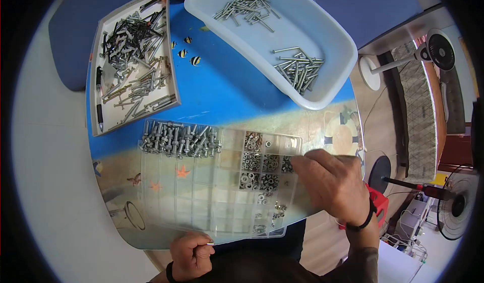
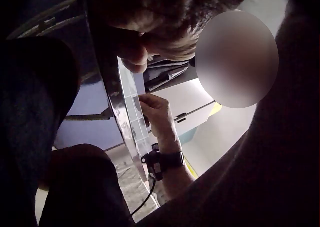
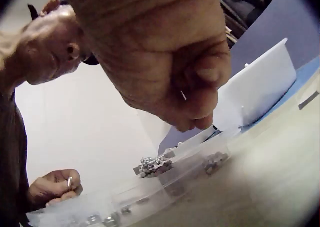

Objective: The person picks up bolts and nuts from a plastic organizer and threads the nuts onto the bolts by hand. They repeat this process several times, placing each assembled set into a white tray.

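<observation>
Because the case lies nearest the person, both hands can probably work at it without a long stretch. The left hand (image 1: 191, 257) is at its near edge, finger and thumb pinched on a small, silvery metal piece (image 1: 210, 243), perhaps held out as a ready match. The right hand (image 1: 333, 184) reaches over the case's right side, fingers curled together against the thumb; from the right wrist, a bright metal sliver (image 3: 183, 95) shows in that pinch, too small to identify. The clear plastic, many-celled case (image 1: 169, 202) holds stubby silvery bolts (image 1: 179, 139) along its far left, and small steel nuts and washers (image 1: 250, 161) in cells on the right, seemingly grouped by kind. Beyond it, a shallow white tray (image 1: 115, 116) carries mixed dark and silvery screws (image 1: 133, 43) with pens (image 1: 99, 116), while a deep, whitish plastic tub (image 1: 339, 56) holds long silvery screws (image 1: 300, 69) in two separate heaps.
</observation>
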